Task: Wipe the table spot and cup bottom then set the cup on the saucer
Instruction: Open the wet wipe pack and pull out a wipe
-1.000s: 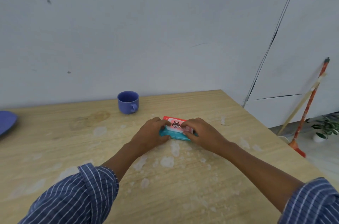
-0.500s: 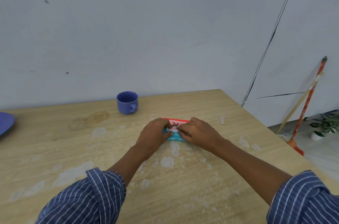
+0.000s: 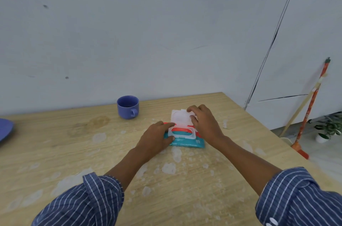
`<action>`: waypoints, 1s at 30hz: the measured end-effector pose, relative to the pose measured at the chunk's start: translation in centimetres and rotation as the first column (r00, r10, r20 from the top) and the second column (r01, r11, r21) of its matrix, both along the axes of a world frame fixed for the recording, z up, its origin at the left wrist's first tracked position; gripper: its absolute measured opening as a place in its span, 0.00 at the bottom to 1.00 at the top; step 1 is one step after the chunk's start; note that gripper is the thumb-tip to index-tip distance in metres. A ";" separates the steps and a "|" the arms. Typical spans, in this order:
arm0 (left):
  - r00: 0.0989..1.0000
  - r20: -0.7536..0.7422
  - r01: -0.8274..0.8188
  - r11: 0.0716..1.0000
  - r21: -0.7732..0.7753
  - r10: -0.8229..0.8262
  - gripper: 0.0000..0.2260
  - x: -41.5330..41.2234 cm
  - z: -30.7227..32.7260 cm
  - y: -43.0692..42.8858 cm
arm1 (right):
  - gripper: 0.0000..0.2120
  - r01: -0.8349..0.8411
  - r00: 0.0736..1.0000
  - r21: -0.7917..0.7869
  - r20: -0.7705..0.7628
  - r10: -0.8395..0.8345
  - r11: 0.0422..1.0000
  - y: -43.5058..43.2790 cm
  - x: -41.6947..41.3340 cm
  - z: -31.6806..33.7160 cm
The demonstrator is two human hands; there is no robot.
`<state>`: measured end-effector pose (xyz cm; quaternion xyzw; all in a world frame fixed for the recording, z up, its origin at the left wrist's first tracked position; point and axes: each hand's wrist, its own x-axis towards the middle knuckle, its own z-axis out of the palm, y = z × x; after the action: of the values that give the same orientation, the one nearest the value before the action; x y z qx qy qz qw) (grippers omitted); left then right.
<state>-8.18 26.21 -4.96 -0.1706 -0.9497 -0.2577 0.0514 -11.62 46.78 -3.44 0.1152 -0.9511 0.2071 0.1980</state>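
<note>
Teal wipes pack (image 3: 185,142) stays pinned to the desk (image 3: 55,151) under my left hand (image 3: 155,138) so my right hand (image 3: 203,122), pinching the flip lid (image 3: 180,117), can hold it open.

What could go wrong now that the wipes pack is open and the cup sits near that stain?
The cup seems to hold dark liquid; tipping it to wipe its bottom might spill more. The saucer lies far left, half out of view, so carrying the cup there is a long reach. The left hand pins the wipes pack; several wipes may come out together.

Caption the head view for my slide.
Both hands open the wet-wipes pack: right hand lifts its lid, left hand steadies it.
</note>
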 end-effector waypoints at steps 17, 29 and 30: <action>0.992 0.107 0.074 0.993 -0.092 -0.064 0.36 -2.8 1.2 1.9 | 0.14 -0.108 0.973 0.058 0.212 0.093 0.993 1.3 3.6 -0.4; 0.989 0.138 0.057 0.996 -0.061 -0.048 0.23 -2.2 0.5 1.9 | 0.09 0.191 0.914 -0.087 0.380 -0.145 0.978 -1.4 3.0 0.7; 0.989 0.136 0.061 0.996 -0.066 -0.051 0.23 -2.3 0.5 1.9 | 0.11 0.196 0.901 -0.074 0.406 -0.150 0.978 -1.6 3.0 0.8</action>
<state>-10.44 28.15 -4.49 -0.1811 -0.9543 -0.2365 -0.0260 -8.64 45.16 -2.60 -0.0256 -0.9647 0.2612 0.0240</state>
